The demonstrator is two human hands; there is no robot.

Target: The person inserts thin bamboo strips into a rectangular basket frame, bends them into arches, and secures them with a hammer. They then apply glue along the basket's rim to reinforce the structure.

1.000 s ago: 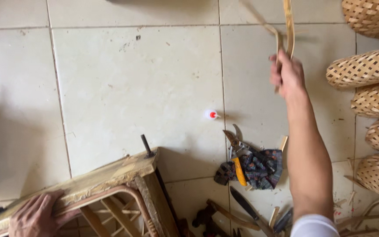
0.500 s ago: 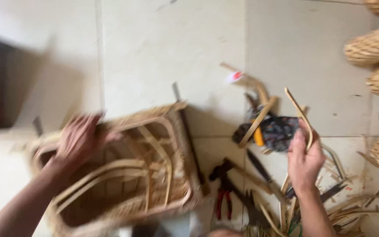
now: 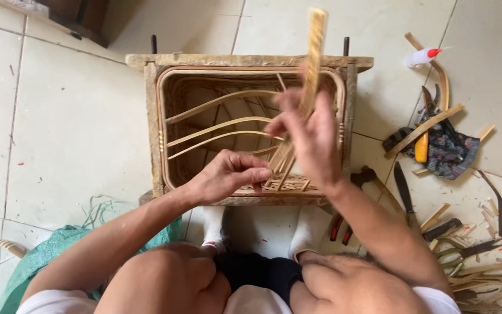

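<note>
Two hands at work over a half-woven basket frame on a tiled floor.

The basket frame (image 3: pixel 251 125), lying tilted at the left half a second ago, now stands square between the person's feet, and both hands have come in over it. The right hand (image 3: pixel 312 136), then low by the tools, is closed around a flat cane strip (image 3: pixel 314 55) standing upright. The left hand (image 3: pixel 228 174), then spread on the rim, now pinches narrow at the woven edge (image 3: pixel 280 185). Tools (image 3: pixel 431 142) lie right.
</note>
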